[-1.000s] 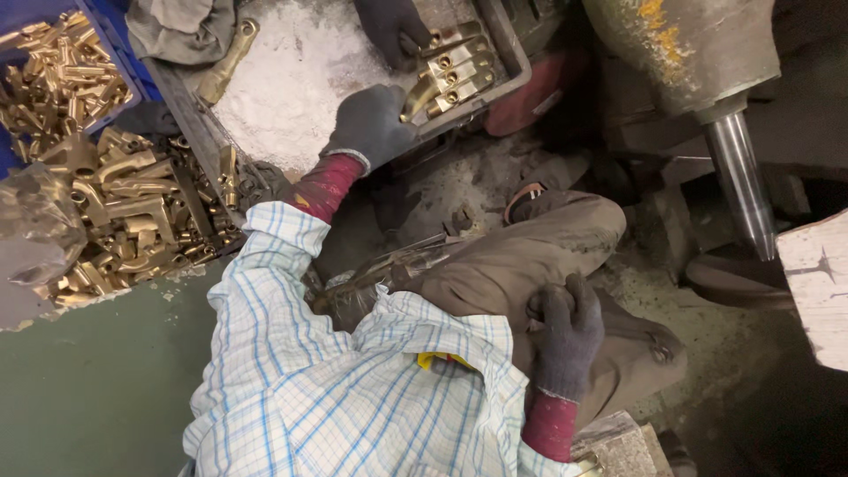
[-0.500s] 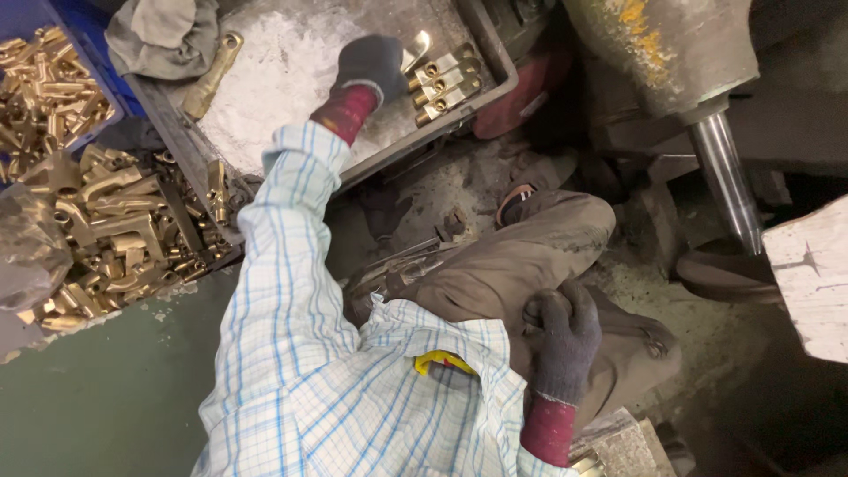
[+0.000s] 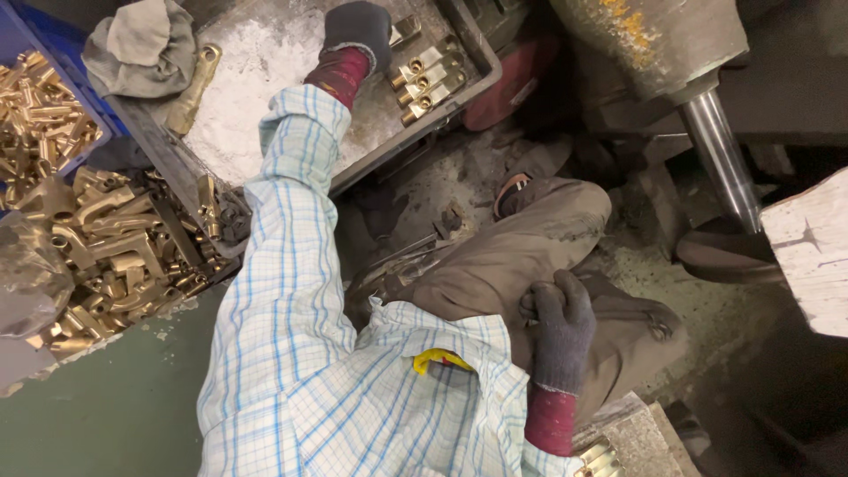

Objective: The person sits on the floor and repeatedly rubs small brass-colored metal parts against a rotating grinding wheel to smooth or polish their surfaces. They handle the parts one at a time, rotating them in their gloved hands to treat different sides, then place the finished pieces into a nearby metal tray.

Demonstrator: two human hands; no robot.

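**Left hand at the brass row, right hand on the knee**

A grey tray (image 3: 265, 79), dusted with white powder, holds a short row of brass fittings (image 3: 430, 81) at its far corner. The gloved left hand (image 3: 356, 26) reaches to that row, fingers curled down over the nearest piece; whether its grip has closed on one is hard to tell. The gloved right hand (image 3: 558, 329) rests loosely curled on the knee, holding nothing. Heaps of brass parts (image 3: 115, 256) lie left.
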